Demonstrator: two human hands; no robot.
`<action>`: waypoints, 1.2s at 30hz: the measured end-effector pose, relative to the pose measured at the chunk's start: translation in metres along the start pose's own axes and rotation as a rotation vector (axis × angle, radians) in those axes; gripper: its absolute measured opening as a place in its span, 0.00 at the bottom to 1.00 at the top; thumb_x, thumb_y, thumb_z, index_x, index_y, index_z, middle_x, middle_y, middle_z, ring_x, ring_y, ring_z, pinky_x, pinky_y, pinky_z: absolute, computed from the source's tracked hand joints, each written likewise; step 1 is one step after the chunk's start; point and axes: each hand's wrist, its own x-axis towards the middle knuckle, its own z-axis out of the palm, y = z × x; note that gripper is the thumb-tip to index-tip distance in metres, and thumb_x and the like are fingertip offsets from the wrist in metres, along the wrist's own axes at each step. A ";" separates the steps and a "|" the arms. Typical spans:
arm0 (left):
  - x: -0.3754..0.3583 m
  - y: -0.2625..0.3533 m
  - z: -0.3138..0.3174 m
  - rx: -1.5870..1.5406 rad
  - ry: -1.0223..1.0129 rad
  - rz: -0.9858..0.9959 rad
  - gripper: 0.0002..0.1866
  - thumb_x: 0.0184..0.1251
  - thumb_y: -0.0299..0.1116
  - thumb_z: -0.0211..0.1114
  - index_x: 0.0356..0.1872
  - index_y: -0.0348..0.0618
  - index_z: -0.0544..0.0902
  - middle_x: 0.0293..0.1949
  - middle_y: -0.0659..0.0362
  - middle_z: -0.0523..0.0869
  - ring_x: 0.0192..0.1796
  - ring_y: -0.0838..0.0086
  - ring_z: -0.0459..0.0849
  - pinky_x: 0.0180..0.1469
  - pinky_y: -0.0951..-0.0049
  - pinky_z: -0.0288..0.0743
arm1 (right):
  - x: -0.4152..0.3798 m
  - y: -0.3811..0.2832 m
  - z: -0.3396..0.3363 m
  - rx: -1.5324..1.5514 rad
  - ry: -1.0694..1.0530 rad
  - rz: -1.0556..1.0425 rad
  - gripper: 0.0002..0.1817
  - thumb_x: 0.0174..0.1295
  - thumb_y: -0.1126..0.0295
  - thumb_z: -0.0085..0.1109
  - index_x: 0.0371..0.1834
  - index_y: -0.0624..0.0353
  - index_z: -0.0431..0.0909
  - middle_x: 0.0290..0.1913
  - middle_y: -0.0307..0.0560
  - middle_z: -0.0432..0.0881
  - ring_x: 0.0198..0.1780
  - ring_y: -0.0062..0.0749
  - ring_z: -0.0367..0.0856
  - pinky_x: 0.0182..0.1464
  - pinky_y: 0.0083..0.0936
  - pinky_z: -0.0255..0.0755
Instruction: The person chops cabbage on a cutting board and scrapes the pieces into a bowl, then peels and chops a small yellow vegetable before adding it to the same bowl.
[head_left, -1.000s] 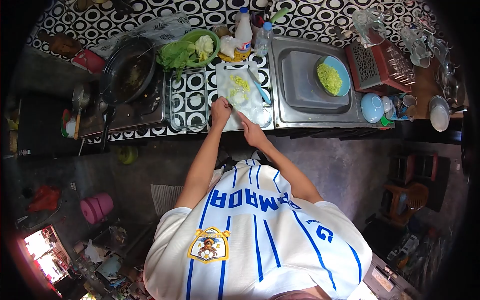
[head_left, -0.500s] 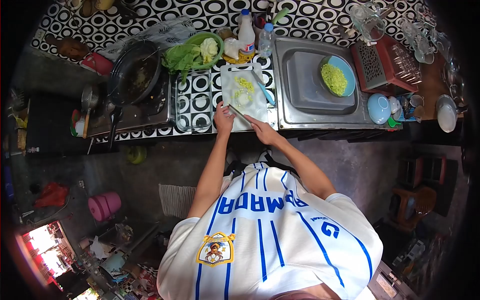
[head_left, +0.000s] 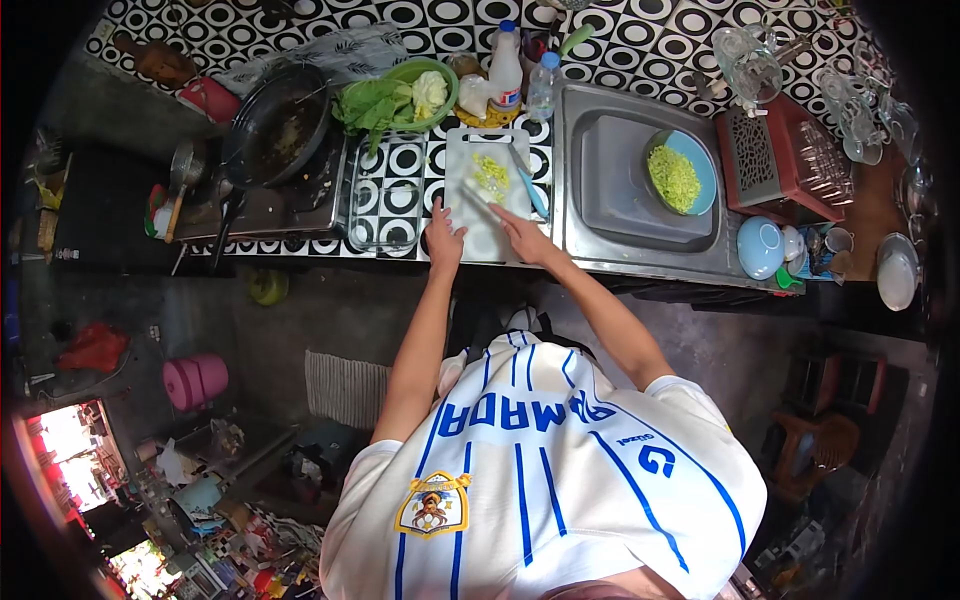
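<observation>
My right hand (head_left: 527, 240) is closed round the handle of a knife (head_left: 477, 192), its blade pointing away and to the left over a white cutting board (head_left: 485, 238). Small chopped yellow-green vegetable pieces (head_left: 490, 172) lie on the board beside the blade. At the board's left edge, my left hand (head_left: 445, 242) is open with fingers apart and nothing in it. A second knife with a light blue handle (head_left: 536, 195) rests along the right side of the board.
A blue bowl (head_left: 706, 175) of chopped greens stands in the sink (head_left: 610, 230) at right. Behind the board are a green basket (head_left: 412, 70) of leafy vegetables and two bottles. Left are a glass dish (head_left: 385, 245) and a wok (head_left: 280, 130) on the stove.
The knife has moved away from my left hand, and its blade is now over the board near the pieces. My left hand's fingers have spread. The whole view has shifted slightly.
</observation>
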 end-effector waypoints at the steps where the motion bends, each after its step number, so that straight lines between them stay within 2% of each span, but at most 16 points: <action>1: 0.001 -0.001 0.001 0.009 0.001 0.000 0.54 0.45 0.21 0.81 0.77 0.40 0.59 0.56 0.46 0.85 0.45 0.63 0.85 0.49 0.65 0.82 | -0.007 -0.009 0.001 0.037 -0.083 0.058 0.26 0.78 0.68 0.40 0.78 0.45 0.62 0.68 0.62 0.74 0.68 0.58 0.74 0.69 0.38 0.68; 2: 0.005 -0.002 0.001 0.020 0.003 0.006 0.55 0.45 0.21 0.81 0.77 0.40 0.58 0.56 0.46 0.85 0.45 0.62 0.85 0.48 0.65 0.82 | -0.012 -0.019 0.003 0.074 -0.161 0.114 0.26 0.78 0.68 0.40 0.78 0.44 0.62 0.69 0.62 0.74 0.69 0.57 0.73 0.70 0.38 0.67; 5: 0.015 -0.005 -0.001 0.031 -0.040 -0.010 0.60 0.44 0.22 0.82 0.79 0.41 0.53 0.58 0.46 0.84 0.43 0.61 0.84 0.48 0.65 0.81 | -0.013 -0.013 0.019 0.070 -0.121 0.026 0.25 0.78 0.67 0.39 0.78 0.46 0.62 0.71 0.60 0.72 0.71 0.55 0.71 0.72 0.36 0.65; 8: 0.015 -0.004 -0.009 0.081 -0.107 0.011 0.62 0.43 0.22 0.82 0.80 0.40 0.50 0.60 0.47 0.84 0.47 0.58 0.85 0.49 0.63 0.82 | 0.008 -0.004 0.015 0.124 0.019 -0.061 0.25 0.79 0.66 0.40 0.78 0.48 0.63 0.72 0.58 0.71 0.73 0.53 0.69 0.73 0.34 0.63; 9: 0.018 -0.006 -0.009 0.107 -0.129 0.032 0.62 0.43 0.23 0.82 0.80 0.40 0.50 0.60 0.46 0.83 0.49 0.56 0.85 0.50 0.62 0.82 | 0.017 0.000 0.010 0.101 0.026 0.063 0.25 0.79 0.65 0.40 0.77 0.49 0.63 0.73 0.58 0.71 0.74 0.52 0.68 0.74 0.33 0.62; 10: 0.023 -0.003 -0.012 0.132 -0.150 0.055 0.62 0.43 0.23 0.82 0.80 0.40 0.50 0.61 0.46 0.83 0.50 0.55 0.86 0.51 0.62 0.82 | 0.025 0.003 0.005 0.095 0.059 0.054 0.25 0.79 0.65 0.40 0.78 0.49 0.63 0.73 0.57 0.71 0.74 0.51 0.69 0.74 0.33 0.62; 11: 0.024 0.000 -0.015 0.177 -0.188 0.079 0.63 0.43 0.24 0.82 0.80 0.40 0.49 0.62 0.45 0.82 0.54 0.50 0.84 0.56 0.59 0.79 | 0.031 0.007 -0.004 0.077 0.053 0.000 0.25 0.79 0.64 0.40 0.78 0.49 0.63 0.73 0.57 0.71 0.74 0.50 0.69 0.73 0.32 0.62; 14: 0.028 0.006 -0.024 0.192 -0.282 0.077 0.61 0.48 0.26 0.80 0.81 0.51 0.49 0.65 0.49 0.79 0.58 0.47 0.78 0.65 0.57 0.72 | 0.041 0.009 -0.023 0.028 0.076 -0.071 0.26 0.79 0.63 0.40 0.78 0.47 0.62 0.72 0.56 0.72 0.73 0.52 0.70 0.72 0.33 0.64; 15: 0.033 0.005 -0.025 0.211 -0.317 0.071 0.61 0.47 0.28 0.81 0.81 0.52 0.50 0.62 0.48 0.81 0.61 0.48 0.76 0.64 0.58 0.72 | 0.046 0.008 -0.031 0.008 0.091 -0.081 0.26 0.79 0.63 0.40 0.79 0.46 0.62 0.72 0.56 0.72 0.72 0.53 0.71 0.72 0.34 0.65; 18: 0.044 0.000 -0.023 0.257 -0.349 0.140 0.62 0.44 0.29 0.83 0.81 0.51 0.50 0.56 0.44 0.82 0.58 0.48 0.77 0.62 0.59 0.73 | 0.064 0.005 -0.055 -0.099 0.185 -0.020 0.26 0.78 0.62 0.41 0.79 0.41 0.61 0.70 0.58 0.74 0.69 0.57 0.73 0.70 0.36 0.67; 19: 0.048 0.002 -0.026 0.224 -0.359 0.182 0.64 0.41 0.29 0.84 0.81 0.51 0.51 0.51 0.42 0.81 0.57 0.49 0.78 0.60 0.60 0.74 | 0.073 0.010 -0.060 -0.161 0.182 0.033 0.26 0.78 0.60 0.41 0.79 0.36 0.59 0.64 0.62 0.78 0.62 0.64 0.77 0.66 0.43 0.72; 22: 0.053 0.005 -0.026 0.228 -0.396 0.160 0.65 0.40 0.28 0.85 0.81 0.51 0.51 0.50 0.41 0.81 0.56 0.48 0.79 0.60 0.60 0.74 | 0.091 0.016 -0.072 -0.304 0.087 0.128 0.27 0.78 0.57 0.39 0.79 0.36 0.58 0.57 0.66 0.81 0.54 0.68 0.80 0.60 0.49 0.74; 23: 0.053 0.005 -0.027 0.233 -0.396 0.158 0.65 0.40 0.28 0.85 0.81 0.51 0.50 0.50 0.42 0.81 0.56 0.48 0.79 0.59 0.59 0.74 | 0.095 0.022 -0.072 -0.379 0.047 0.107 0.27 0.78 0.55 0.39 0.79 0.37 0.58 0.50 0.68 0.83 0.47 0.69 0.81 0.55 0.54 0.74; 29: 0.054 0.004 -0.025 0.243 -0.401 0.130 0.65 0.41 0.27 0.84 0.81 0.51 0.49 0.52 0.41 0.80 0.57 0.48 0.78 0.60 0.59 0.74 | 0.062 0.001 -0.065 -0.431 -0.106 0.102 0.25 0.77 0.57 0.41 0.76 0.37 0.65 0.38 0.67 0.84 0.39 0.66 0.82 0.48 0.54 0.75; 33: 0.055 0.011 -0.028 0.235 -0.412 0.136 0.66 0.42 0.27 0.84 0.81 0.48 0.47 0.57 0.44 0.81 0.59 0.48 0.78 0.61 0.59 0.74 | 0.030 -0.014 -0.054 -0.443 -0.101 0.066 0.25 0.76 0.57 0.42 0.76 0.36 0.66 0.34 0.66 0.84 0.36 0.65 0.82 0.47 0.52 0.76; 36: 0.053 0.011 -0.030 0.235 -0.398 0.176 0.66 0.42 0.27 0.83 0.81 0.46 0.45 0.60 0.47 0.81 0.60 0.49 0.78 0.62 0.59 0.74 | 0.027 -0.024 -0.063 -0.374 -0.112 0.122 0.24 0.77 0.57 0.42 0.75 0.37 0.66 0.36 0.66 0.84 0.37 0.64 0.83 0.47 0.52 0.76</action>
